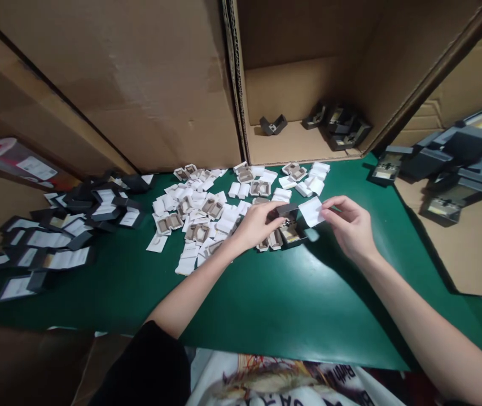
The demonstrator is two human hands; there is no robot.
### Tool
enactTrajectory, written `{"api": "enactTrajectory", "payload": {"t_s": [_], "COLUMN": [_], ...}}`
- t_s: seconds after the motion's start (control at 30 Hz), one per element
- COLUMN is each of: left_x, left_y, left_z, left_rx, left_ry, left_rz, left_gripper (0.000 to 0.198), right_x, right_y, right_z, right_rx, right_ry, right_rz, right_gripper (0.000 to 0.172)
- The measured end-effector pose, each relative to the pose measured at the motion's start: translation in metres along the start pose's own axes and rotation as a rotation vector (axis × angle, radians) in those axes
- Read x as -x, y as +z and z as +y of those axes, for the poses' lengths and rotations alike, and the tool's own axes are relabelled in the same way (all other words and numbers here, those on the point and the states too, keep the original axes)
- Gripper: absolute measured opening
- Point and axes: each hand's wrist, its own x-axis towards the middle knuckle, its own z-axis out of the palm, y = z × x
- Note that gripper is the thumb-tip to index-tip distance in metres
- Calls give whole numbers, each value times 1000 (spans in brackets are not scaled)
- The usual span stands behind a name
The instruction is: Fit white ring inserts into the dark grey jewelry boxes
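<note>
My left hand (258,225) grips a small black hinged box (293,234) by its left side, its lid up and a pale insert showing inside. Pinched between thumb and fingers of my right hand (348,223) is a white paper insert (311,212), held just right of the box. Left of and behind the box spreads a heap of white and grey-brown folded inserts (198,232), some with their hollow side up. My left hand partly covers the near inserts.
Black boxes with white inserts (58,239) are piled on the green table (241,316) at the left. More open black boxes lie in a cardboard box (300,73) at the back and on a cardboard sheet (473,259) at the right. A clear tub (25,160) leans far left.
</note>
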Motion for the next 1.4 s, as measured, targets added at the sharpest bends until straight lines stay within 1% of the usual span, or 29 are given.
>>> {"api": "enactTrajectory", "payload": {"t_s": [0.13,0.27,0.37,0.47,0.53,0.67,0.73,0.8,0.83,0.9,1.07,1.13,1.2,1.4], "left_x": [-2,-2,-2,-2,-2,-2,-2,-2,-2,-1,-1,-1,0,0], "left_y": [1,0,-2,-4,-4,-2,-1,-1,-2,-3,-4,-4,-4,-4], "left_z": [-9,-12,-12,-10,-9,-9,-10,-10,-9,-8,-5,-5,-5,-5], "left_rx": [141,202,217,224,230,234,231,232,235,233,194,189,192,181], "left_ry": [-60,-86,-64,-30,-32,-44,-36,-24,-20,-12,-3,3,7,28], "left_rz": [-6,-16,-24,-35,-33,-20,-13,-7,-5,-3,13,13,11,11], "left_gripper": [34,39,44,41,38,35,36,36,35,34,33,33,34,34], "right_x": [6,11,12,12,12,12,12,12,12,14,15,15,15,15], "right_y": [7,13,14,15,15,14,14,14,14,15,16,15,14,13], "right_z": [-2,-6,-6,-6,-6,-6,-5,-4,-4,-4,-6,-5,-4,0], "right_rx": [62,245,354,415,401,313,277,277,296,371,611,670,699,740], "right_ry": [-30,-95,-185,-244,-218,-34,45,74,63,-24,-387,-473,-516,-560], "right_rz": [-117,-194,-241,-266,-255,-185,-172,-181,-188,-204,-287,-301,-312,-361], "right_gripper": [7,11,14,14,13,16,18,18,19,18,17,16,17,16]}}
